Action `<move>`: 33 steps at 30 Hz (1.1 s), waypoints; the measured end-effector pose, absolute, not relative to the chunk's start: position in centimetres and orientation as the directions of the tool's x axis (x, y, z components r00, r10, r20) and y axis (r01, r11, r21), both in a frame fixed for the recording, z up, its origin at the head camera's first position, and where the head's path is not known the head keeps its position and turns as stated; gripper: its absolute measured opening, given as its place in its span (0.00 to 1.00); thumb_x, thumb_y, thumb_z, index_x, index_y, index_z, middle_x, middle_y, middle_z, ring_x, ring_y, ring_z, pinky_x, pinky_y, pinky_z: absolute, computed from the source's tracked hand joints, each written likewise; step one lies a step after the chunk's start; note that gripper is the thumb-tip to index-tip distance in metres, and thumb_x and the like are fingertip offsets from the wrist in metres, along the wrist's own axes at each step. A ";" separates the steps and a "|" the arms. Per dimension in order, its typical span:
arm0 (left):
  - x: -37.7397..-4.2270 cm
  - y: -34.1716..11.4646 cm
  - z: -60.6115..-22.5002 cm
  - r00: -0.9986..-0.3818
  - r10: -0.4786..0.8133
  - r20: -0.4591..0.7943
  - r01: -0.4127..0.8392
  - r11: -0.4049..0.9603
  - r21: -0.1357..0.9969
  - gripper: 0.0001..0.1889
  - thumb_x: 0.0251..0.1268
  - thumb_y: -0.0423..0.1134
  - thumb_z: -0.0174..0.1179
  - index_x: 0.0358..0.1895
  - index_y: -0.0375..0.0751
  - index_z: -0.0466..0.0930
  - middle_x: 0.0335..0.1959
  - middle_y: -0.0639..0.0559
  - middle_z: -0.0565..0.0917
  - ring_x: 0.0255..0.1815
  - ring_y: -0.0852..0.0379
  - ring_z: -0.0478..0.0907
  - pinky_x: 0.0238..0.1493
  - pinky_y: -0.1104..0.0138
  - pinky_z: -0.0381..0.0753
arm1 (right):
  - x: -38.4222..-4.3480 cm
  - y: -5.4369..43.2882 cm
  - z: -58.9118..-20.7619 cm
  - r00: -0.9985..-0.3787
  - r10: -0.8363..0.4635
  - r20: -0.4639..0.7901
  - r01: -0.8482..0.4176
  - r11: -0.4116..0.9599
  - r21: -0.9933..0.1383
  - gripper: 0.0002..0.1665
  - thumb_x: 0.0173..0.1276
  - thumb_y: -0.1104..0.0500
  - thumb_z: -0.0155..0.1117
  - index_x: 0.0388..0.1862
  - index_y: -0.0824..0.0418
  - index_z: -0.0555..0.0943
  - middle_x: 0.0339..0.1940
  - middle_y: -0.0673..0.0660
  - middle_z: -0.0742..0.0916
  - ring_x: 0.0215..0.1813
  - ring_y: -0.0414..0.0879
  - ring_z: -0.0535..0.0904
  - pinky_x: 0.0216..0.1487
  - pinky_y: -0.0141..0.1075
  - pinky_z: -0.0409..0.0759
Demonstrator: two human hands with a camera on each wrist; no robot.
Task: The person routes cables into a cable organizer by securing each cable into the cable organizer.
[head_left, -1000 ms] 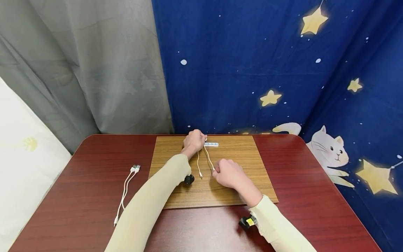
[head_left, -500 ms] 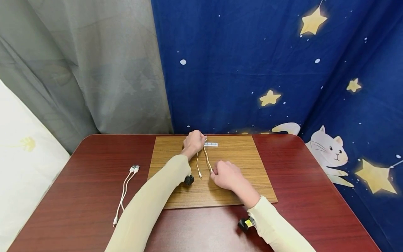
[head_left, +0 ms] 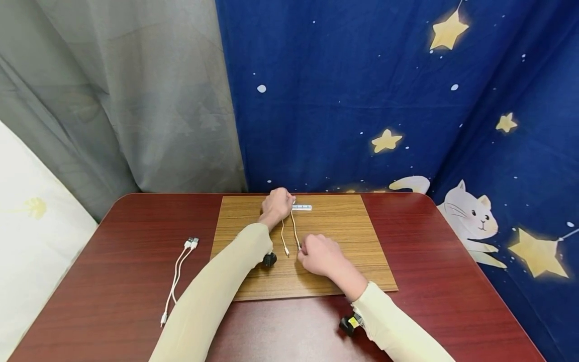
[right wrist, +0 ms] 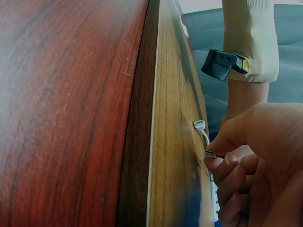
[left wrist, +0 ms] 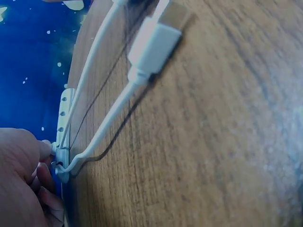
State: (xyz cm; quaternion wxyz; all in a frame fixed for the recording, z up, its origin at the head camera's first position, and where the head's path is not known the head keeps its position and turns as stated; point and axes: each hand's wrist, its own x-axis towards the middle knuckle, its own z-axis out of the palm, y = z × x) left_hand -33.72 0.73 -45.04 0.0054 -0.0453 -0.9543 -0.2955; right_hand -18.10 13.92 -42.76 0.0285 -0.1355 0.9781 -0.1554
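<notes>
A small pale clip strip (head_left: 303, 207) with a row of slots lies near the far edge of a wood-grain board (head_left: 348, 251). My left hand (head_left: 277, 201) is at the strip's left end, and its fingertips pinch a white cable piece (left wrist: 54, 147) behind it. Two white cables run from the strip toward me. My right hand (head_left: 321, 255) pinches the near end of the right cable (head_left: 295, 229) between thumb and fingers, its small plug (right wrist: 209, 153) poking out. The other cable's plug (head_left: 287, 251) lies loose on the board to the left.
Two more white charging cables (head_left: 178, 271) lie on the red-brown table (head_left: 131, 271) left of the board, USB plugs pointing away. Black wrist cameras (head_left: 347, 324) hang under both sleeves. Curtains (head_left: 316, 125) stand behind the table's far edge.
My right hand has drawn slightly nearer and to the left with the cable end, and that cable now runs straighter. My left hand keeps its place at the strip.
</notes>
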 end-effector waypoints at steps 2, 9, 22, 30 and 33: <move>-33.8 0.7 -45.1 -0.996 0.085 0.036 0.090 0.823 0.560 0.12 0.76 0.48 0.59 0.32 0.49 0.84 0.36 0.53 0.82 0.38 0.51 0.80 0.44 0.52 0.78 | -18.2 13.8 -42.8 -0.961 -0.275 -0.016 -0.258 0.917 -0.306 0.19 0.65 0.56 0.64 0.16 0.51 0.69 0.15 0.49 0.73 0.21 0.47 0.71 0.22 0.42 0.67; -33.8 0.6 -45.2 -0.997 0.073 0.035 0.079 0.815 0.573 0.11 0.75 0.48 0.60 0.32 0.50 0.84 0.36 0.54 0.83 0.37 0.51 0.81 0.43 0.53 0.79 | -18.1 13.7 -43.1 -0.961 -0.276 -0.019 -0.256 0.915 -0.311 0.17 0.65 0.55 0.64 0.19 0.51 0.71 0.17 0.49 0.75 0.22 0.47 0.72 0.24 0.43 0.69; -33.2 0.1 -44.5 -0.995 0.030 0.092 0.084 0.745 0.661 0.14 0.78 0.53 0.54 0.39 0.49 0.81 0.37 0.52 0.82 0.41 0.49 0.80 0.42 0.53 0.78 | -18.3 13.7 -43.0 -0.965 -0.262 -0.002 -0.243 0.894 -0.376 0.24 0.70 0.47 0.67 0.18 0.51 0.70 0.15 0.47 0.71 0.19 0.44 0.68 0.22 0.40 0.64; -32.7 -1.2 -43.9 -0.997 0.030 0.067 0.068 0.729 0.681 0.11 0.71 0.52 0.56 0.39 0.49 0.77 0.35 0.54 0.82 0.41 0.50 0.80 0.42 0.54 0.76 | -18.4 13.6 -43.0 -0.964 -0.265 0.035 -0.257 0.884 -0.391 0.21 0.69 0.48 0.68 0.20 0.51 0.72 0.16 0.50 0.75 0.22 0.46 0.72 0.24 0.42 0.69; -32.4 -1.8 -43.7 -0.997 0.047 0.055 0.072 0.726 0.684 0.11 0.68 0.51 0.57 0.39 0.48 0.77 0.35 0.53 0.82 0.40 0.50 0.79 0.42 0.55 0.76 | -18.5 13.5 -43.0 -0.961 -0.272 0.052 -0.269 0.871 -0.411 0.20 0.68 0.49 0.69 0.21 0.52 0.72 0.16 0.50 0.75 0.21 0.46 0.72 0.24 0.42 0.69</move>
